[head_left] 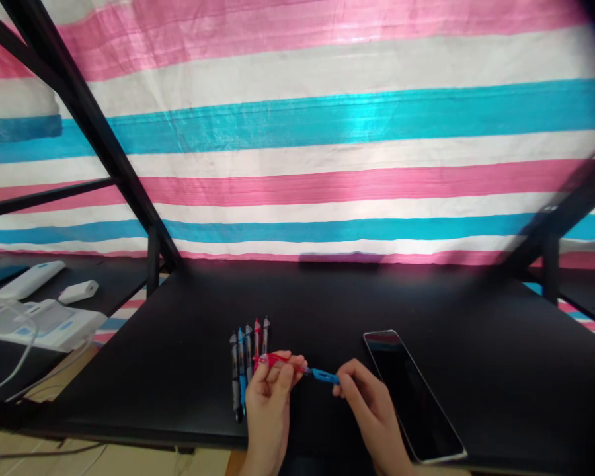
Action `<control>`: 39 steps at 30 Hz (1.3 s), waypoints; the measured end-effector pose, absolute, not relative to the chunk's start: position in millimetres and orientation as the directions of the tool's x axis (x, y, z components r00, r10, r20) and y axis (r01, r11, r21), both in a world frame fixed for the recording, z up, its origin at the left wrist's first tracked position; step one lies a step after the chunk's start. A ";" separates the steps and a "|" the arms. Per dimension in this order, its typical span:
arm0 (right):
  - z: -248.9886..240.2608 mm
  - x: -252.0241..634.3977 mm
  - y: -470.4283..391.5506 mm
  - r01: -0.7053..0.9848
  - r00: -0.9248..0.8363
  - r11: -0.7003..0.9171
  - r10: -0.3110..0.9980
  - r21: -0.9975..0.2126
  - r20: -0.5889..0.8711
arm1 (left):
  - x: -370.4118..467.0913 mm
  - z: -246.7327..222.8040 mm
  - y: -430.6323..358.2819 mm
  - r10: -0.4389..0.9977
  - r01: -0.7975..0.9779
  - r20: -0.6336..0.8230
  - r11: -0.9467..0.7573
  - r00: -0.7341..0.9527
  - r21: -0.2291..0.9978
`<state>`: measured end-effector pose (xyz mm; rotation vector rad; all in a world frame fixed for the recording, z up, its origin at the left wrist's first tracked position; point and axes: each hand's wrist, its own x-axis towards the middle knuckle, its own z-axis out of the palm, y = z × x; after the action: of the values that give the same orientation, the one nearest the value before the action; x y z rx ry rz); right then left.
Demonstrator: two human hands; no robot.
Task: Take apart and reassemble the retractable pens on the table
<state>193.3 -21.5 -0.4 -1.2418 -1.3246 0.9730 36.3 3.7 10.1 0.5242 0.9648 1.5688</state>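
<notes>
My left hand (274, 390) is closed around a red pen (277, 360), its fingers covering much of the barrel. In my right hand (369, 403), thumb and fingertips pinch the end of a blue pen part (324, 376). The blue piece points left and meets the left fingertips; whether it is joined to the red pen cannot be made out. Beside my left hand, several pens lie in a row on the black table, among them a blue pen (241, 360) and a grey-and-black pen (235, 377). My left hand partly hides the nearer ends of some.
A phone (414, 393) with a dark screen lies right of my right hand on the black table (153, 370). White power strips and cables (64, 327) sit on a surface at the left. Black metal frame bars (99, 145) rise at both sides before a striped sheet (327, 119).
</notes>
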 end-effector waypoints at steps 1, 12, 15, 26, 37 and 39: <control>-0.6 193.3 -21.3 0.162 0.059 0.131 0.988 -0.978 0.142 | 36.1 10.1 3.6 0.956 -0.585 -0.171 0.000 -0.237 0.811; 3.0 192.6 -19.1 0.187 0.070 0.143 0.985 -0.972 0.158 | 37.3 11.8 3.8 0.947 -0.576 -0.172 -0.016 -0.271 0.818; 2.2 191.8 -19.0 0.172 0.058 0.152 0.985 -0.973 0.164 | 37.4 12.2 3.1 0.946 -0.577 -0.179 -0.011 -0.272 0.816; -11.4 202.3 -23.1 -0.051 0.172 0.117 0.979 -0.992 0.106 | 36.5 5.9 3.7 0.927 -0.605 -0.133 -0.116 -0.351 0.788; -25.7 205.5 -23.5 -0.247 0.327 0.151 0.943 -0.957 0.064 | 36.6 6.3 3.8 0.899 -0.598 -0.088 -0.209 -0.429 0.774; -21.8 203.7 -24.6 -0.273 0.350 0.170 0.934 -0.947 0.067 | 36.3 6.5 2.9 0.907 -0.595 -0.069 -0.214 -0.416 0.775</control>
<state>203.7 -24.6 -21.8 -1.0451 -0.7995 1.0017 36.3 2.9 6.5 0.4981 0.9161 1.8172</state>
